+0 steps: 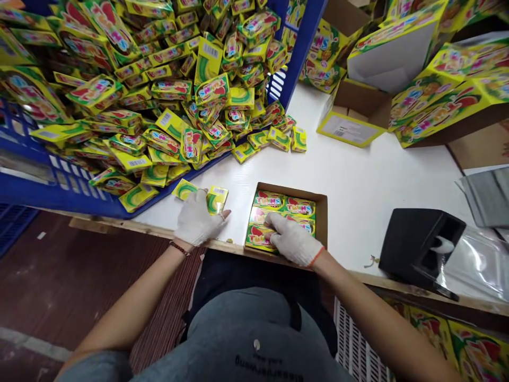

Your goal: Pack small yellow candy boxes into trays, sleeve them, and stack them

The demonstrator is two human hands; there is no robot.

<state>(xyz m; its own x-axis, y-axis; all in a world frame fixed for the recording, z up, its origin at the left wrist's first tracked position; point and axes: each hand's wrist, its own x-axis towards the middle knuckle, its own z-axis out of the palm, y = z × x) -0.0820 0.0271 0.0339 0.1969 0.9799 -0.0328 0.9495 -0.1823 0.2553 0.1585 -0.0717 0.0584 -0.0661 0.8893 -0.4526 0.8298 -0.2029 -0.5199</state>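
Apart, the gloved left hand (198, 217) partly covers two loose packets (218, 197) on a white table (353, 175); the gloved right hand (292, 239) lies over packed packets (300, 206) inside an open carton (322, 222). Both grips are unclear.

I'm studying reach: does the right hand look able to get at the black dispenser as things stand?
Probably yes: past the low-sided box, mostly white tabletop lies between the right hand and the black dispenser.
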